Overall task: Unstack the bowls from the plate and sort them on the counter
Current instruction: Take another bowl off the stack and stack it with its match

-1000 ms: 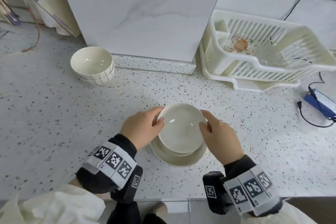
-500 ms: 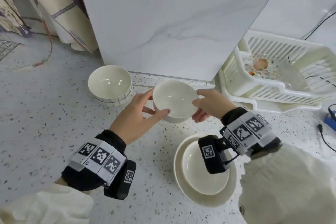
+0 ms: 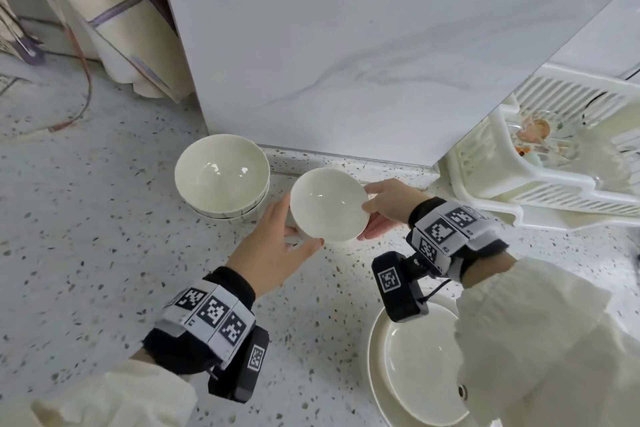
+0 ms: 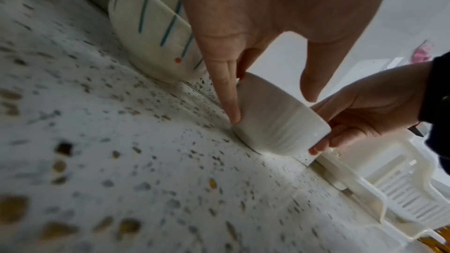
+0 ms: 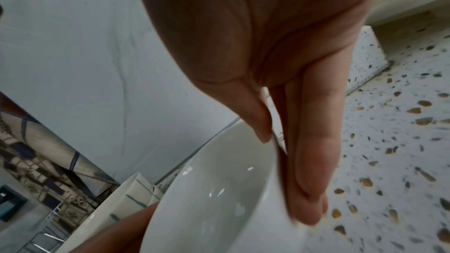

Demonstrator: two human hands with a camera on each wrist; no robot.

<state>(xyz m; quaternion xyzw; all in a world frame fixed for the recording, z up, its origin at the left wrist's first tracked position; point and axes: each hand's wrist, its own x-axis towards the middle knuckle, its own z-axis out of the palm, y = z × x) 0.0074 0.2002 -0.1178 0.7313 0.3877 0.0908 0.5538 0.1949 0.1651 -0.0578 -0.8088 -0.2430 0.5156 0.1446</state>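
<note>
A speckled counter (image 3: pixel 86 253) carries a dish rack (image 3: pixel 554 184) at its right back edge. A plate (image 3: pixel 375 374) with one bowl (image 3: pixel 415 367) sits at the front edge. Two stacked bowls (image 3: pixel 221 177) stand by the back wall. Beside them, the left hand (image 3: pixel 273 250) and right hand (image 3: pixel 388 208) grip a white bowl (image 3: pixel 329 204), its base touching the counter.
</note>
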